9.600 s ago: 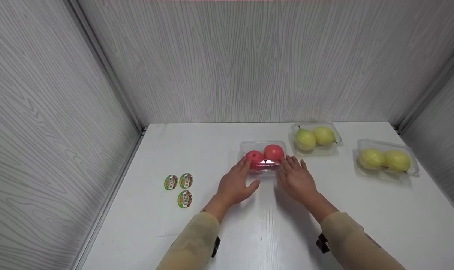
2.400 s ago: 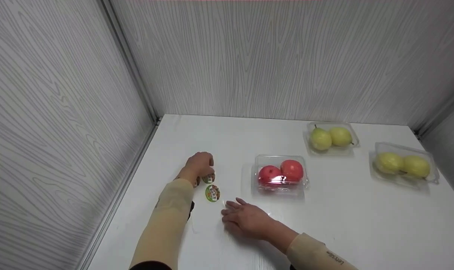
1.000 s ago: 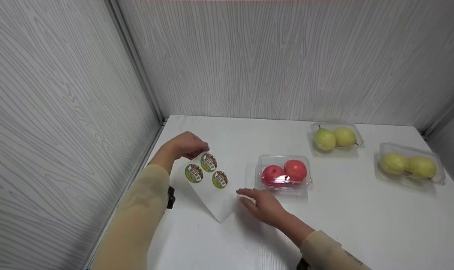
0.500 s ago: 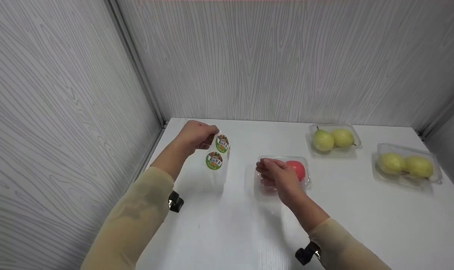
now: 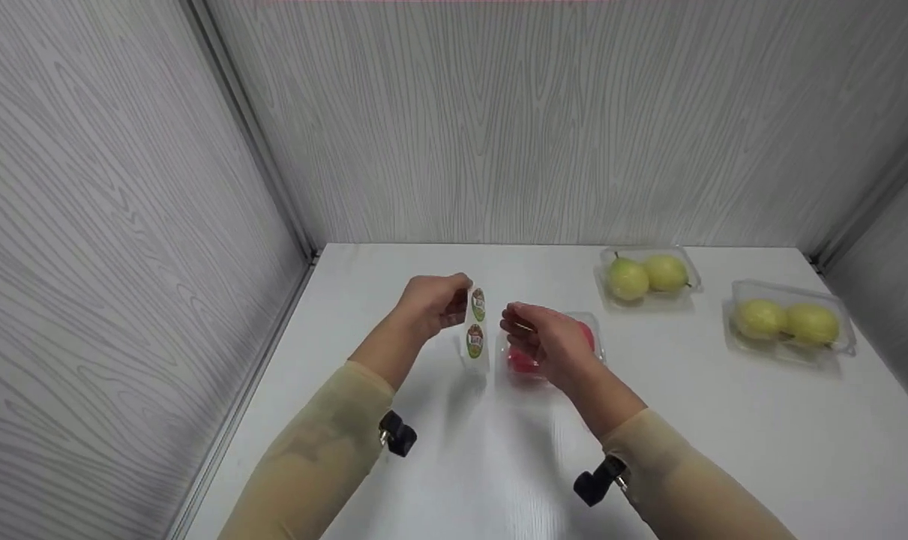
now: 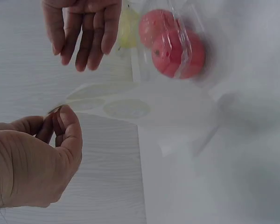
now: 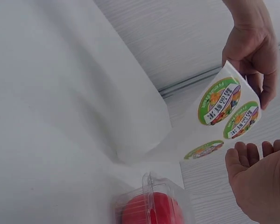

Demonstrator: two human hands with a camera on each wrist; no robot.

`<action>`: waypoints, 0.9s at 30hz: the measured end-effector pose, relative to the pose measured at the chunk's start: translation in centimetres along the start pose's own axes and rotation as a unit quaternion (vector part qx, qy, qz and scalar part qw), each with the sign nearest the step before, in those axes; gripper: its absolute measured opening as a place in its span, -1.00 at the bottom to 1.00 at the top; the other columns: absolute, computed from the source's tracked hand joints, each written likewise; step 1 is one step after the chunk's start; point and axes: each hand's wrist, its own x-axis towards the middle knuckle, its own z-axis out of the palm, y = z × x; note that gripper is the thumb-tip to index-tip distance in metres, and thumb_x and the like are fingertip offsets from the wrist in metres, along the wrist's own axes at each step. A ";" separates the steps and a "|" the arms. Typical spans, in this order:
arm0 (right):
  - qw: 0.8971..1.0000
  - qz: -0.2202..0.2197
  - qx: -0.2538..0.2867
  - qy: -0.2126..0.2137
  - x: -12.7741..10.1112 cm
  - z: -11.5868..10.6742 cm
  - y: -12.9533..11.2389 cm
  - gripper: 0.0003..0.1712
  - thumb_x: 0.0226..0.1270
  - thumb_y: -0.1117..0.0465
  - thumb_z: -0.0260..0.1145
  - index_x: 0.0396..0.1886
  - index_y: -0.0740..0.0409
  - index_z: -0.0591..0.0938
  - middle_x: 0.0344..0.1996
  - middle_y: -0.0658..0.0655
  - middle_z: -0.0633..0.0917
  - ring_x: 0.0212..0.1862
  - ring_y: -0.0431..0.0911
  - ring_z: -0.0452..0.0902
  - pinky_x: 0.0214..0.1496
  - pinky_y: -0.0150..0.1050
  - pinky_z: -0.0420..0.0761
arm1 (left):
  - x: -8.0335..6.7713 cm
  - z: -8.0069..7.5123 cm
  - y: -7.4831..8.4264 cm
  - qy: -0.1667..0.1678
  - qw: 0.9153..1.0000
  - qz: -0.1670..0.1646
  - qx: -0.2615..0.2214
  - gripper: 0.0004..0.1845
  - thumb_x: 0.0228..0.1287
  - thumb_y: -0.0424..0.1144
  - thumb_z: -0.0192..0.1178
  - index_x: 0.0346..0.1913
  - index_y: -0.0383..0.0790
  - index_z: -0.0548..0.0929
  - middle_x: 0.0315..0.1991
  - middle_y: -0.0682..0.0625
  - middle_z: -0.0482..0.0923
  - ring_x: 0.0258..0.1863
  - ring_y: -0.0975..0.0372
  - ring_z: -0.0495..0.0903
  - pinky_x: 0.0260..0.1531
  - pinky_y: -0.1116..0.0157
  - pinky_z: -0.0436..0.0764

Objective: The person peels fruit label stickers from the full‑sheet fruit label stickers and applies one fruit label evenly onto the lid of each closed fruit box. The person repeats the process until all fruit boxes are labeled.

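Note:
My left hand [image 5: 433,304] pinches the top edge of a white sticker sheet [image 7: 177,135], which hangs down above the table. Several round fruit labels with green rims show on it; one label [image 7: 219,100] faces the right wrist camera. Just right of the sheet is my right hand [image 5: 551,341], its fingers loosely bent, apart from the sheet and holding nothing. Beneath and behind that hand stands a clear plastic clamshell box [image 5: 597,352] with two red fruits [image 6: 179,51] inside, partly hidden by the hand in the head view.
Two more clear clamshell boxes hold yellow-green pears: one box [image 5: 652,301] at the back right, another [image 5: 843,341] near the right edge. Behind the white table [image 5: 686,420] rises a grey wood-grain panel [image 5: 498,120]; a similar panel [image 5: 109,262] stands on the left.
My left hand picked the sticker sheet up off the table and carried it right, turning it edge-on. My right hand left the table and rose beside the sheet, over the red-fruit box.

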 end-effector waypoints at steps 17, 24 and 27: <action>1.000 -0.003 -0.012 -0.011 0.6 -0.8 1.8 -0.64 0.57 0.25 0.29 0.16 0.45 0.66 -0.21 0.12 0.81 -0.10 -0.07 0.76 0.11 -0.16 0.72 | 0.1 2.8 -3.6 -0.046 0.996 -0.042 -0.071 -0.76 0.46 -0.31 0.26 -0.03 -0.46 0.72 -0.32 -0.10 0.70 -0.33 0.18 0.71 -0.12 0.25 0.75; 0.999 -0.005 -0.036 -0.022 1.0 -1.2 2.2 -0.65 0.55 0.21 0.33 0.12 0.39 0.70 -0.10 0.18 0.81 -0.07 -0.05 0.73 -0.03 -0.23 0.72 | 0.3 3.0 -4.1 -0.054 0.995 -0.043 -0.065 -0.71 0.46 -0.32 0.27 0.06 -0.50 0.72 -0.29 -0.13 0.74 -0.31 0.17 0.74 -0.10 0.24 0.76; 0.999 -0.006 -0.038 -0.022 1.0 -1.4 2.2 -0.66 0.53 0.20 0.35 0.11 0.38 0.72 -0.10 0.19 0.81 -0.08 -0.04 0.73 -0.05 -0.23 0.72 | 0.3 3.1 -4.1 -0.054 0.995 -0.049 -0.066 -0.73 0.44 -0.32 0.29 0.03 -0.48 0.74 -0.28 -0.13 0.75 -0.31 0.17 0.75 -0.10 0.24 0.76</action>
